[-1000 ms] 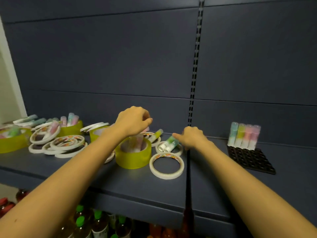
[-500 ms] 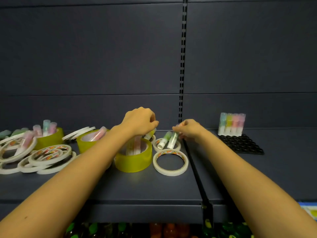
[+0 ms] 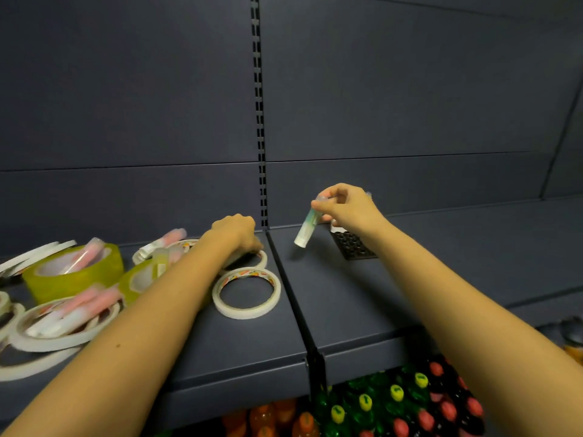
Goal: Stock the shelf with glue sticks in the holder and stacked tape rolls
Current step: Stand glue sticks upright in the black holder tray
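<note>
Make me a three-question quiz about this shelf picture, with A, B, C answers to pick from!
1. Where is the black holder?
A. right of the shelf divider
B. far left end
C. on the floor

2. What colour are the two wide tape rolls?
A. blue
B. yellow-green
C. black

3. What is the right hand doing?
A. resting empty
B. holding a glue stick in the air
C. lifting a tape roll

Answers: 1 A, it lies right of the divider. 2 B, both look yellow-green. 3 B, the stick hangs tilted from its fingers.
</note>
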The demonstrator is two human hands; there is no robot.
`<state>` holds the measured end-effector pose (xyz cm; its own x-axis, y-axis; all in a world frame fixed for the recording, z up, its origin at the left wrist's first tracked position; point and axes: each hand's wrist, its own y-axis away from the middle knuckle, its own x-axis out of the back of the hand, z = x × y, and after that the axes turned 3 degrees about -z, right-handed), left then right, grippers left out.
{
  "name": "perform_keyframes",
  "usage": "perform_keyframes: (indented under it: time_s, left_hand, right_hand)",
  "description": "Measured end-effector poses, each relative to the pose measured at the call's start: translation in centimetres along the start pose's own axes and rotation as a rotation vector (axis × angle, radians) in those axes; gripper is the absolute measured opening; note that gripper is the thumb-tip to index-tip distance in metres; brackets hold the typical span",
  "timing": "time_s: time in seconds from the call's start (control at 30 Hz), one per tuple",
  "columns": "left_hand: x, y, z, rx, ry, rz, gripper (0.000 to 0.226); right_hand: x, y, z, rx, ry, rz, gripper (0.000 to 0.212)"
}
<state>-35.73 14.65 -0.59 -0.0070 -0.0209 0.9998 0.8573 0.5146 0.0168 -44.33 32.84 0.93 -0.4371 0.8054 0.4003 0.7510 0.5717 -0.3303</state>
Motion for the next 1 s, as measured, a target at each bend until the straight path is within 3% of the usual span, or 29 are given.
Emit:
perform_keyframes:
  time_s: [0.2,0.43,0.6,1.0]
  left_hand:
    - [1.4,-0.9,0.4,-0.025,0.14,0.059,0.036]
    - [4.6,-1.7,4.2,-0.252,0.459,0.212,0.025]
    - [4.7,-2.5,8.6,-0.338,0.488,0.346,0.026]
    - [3.6,-4.7,12.5,-0.265,0.55,0.489,0.022]
  right_hand:
    - [3.2,0.8,1.6,-0.019,0.199,0.059,0.013]
    - [8.1,0.8,4.4,-0.039,0.194,0.216,0.02]
    - [10.8,-1.3,6.1,-0.008,0.257,0.281,0.02]
    - [11.8,-7.3,9.3,0.084,0.514,0.102,0.025]
